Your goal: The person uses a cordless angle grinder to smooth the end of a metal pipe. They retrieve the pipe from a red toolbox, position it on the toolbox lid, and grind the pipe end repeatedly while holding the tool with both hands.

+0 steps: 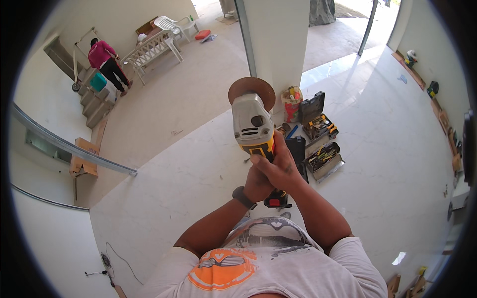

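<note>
Right hand and left hand sit together, both clamped on the body of one grey-and-yellow angle grinder — the right higher, its thumb across the casing, the left lower, its fingers mostly hidden. The tool is held out before the chest, its one brown disc at the end away from the hands, presumably so that the rim stays clear of the forearms; the double grip likely steadies the weight. One dark watch circles the left wrist.

Beyond the right hand, on the marble-patterned floor, three containers stand grouped: one black case, partly hidden, one grey toolbox and one black toolbox — the last two open and full of tools, probably for easy reach. One red-and-white sack stands just behind.

Well left of the left hand is one cardboard box. Farthest from the hands, ahead and left, one co-worker in a magenta top stands by the steps near one teal tub, with two white seats to the right.
</note>
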`<state>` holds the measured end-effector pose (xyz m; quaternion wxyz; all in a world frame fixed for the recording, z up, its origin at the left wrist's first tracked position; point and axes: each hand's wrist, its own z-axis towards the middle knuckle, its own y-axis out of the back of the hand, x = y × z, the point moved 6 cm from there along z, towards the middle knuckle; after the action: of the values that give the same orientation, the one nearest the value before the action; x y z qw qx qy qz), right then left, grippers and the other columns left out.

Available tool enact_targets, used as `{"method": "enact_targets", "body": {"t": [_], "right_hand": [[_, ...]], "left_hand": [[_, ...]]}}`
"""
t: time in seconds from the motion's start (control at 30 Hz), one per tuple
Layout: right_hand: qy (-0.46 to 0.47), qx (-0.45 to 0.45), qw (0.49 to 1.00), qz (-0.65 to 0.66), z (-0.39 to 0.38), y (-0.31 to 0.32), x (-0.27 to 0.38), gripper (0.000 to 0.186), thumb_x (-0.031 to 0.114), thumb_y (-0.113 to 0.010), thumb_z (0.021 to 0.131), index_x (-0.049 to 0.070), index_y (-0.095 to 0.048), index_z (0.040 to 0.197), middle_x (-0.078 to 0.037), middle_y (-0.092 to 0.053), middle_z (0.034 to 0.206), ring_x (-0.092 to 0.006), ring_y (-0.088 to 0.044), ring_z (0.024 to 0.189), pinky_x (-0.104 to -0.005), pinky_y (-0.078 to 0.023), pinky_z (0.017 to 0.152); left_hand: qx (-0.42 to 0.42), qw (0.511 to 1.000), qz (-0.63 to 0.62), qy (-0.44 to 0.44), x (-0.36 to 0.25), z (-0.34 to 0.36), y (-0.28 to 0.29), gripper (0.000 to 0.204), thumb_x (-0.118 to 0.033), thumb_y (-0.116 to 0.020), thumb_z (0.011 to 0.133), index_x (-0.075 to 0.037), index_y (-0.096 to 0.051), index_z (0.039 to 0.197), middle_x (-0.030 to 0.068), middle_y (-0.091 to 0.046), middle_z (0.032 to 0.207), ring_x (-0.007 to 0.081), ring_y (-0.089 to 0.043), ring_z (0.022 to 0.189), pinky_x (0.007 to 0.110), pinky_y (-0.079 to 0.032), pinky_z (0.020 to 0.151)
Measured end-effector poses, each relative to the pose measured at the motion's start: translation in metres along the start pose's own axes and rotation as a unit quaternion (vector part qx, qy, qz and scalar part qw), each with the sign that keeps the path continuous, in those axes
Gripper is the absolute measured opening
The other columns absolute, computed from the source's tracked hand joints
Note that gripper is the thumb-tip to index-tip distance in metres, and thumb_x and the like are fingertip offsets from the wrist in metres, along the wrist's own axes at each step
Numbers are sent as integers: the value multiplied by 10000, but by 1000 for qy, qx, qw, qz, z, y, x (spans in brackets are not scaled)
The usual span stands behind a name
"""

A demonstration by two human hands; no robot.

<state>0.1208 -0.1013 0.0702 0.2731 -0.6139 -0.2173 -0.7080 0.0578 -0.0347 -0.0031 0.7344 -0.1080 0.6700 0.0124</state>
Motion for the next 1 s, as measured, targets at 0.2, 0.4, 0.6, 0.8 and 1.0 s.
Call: {"method": "enact_targets", "body": {"t": [0.2,0.4,0.6,0.8,1.0], "right_hand": [[-6,23,998,-60,8,-14,10,840,218,-798,846,-3,-351,1522,-226,-577,1355,-325,-571,1293,-431,-443,1102],[148,108,937,-296,11,-42,37,974,352,-808,844,31,-281,1597,-278,-465,1519,-380,-468,1432,-472,-360,1182],[-145,29,987,59,2,-20,-41,843,532,-610,1016,37,-269,1606,-224,-410,1571,-301,-441,1453,-505,-385,1159],[-211,123,853,462,4,-88,-57,577,530,-528,1049,128,-465,1457,-126,-626,1278,-233,-661,1097,-445,-556,893],[-256,111,835,474,32,-105,-60,553,599,-442,1053,165,-547,1379,-63,-698,1090,-266,-683,823,-347,-490,631]], "left_hand": [[-18,990,126,-55,-4,-1,14,607,-110,-709,952,-55,-438,1492,119,-532,1462,237,-524,1363,405,-444,1128],[-88,982,-137,-91,-29,3,58,580,-93,-730,923,-41,-466,1437,136,-599,1327,252,-559,1315,414,-478,1093],[-137,968,-145,-151,-89,21,122,525,-2,-712,844,-32,-480,1315,75,-656,1003,270,-660,1082,428,-530,1002],[-196,944,-178,-198,-114,31,145,517,-47,-662,885,-20,-435,1350,110,-654,1000,261,-650,1066,424,-564,950],[-304,920,-114,-218,-115,33,165,424,4,-649,878,37,-454,1253,102,-676,923,241,-702,944,364,-541,932]]}}
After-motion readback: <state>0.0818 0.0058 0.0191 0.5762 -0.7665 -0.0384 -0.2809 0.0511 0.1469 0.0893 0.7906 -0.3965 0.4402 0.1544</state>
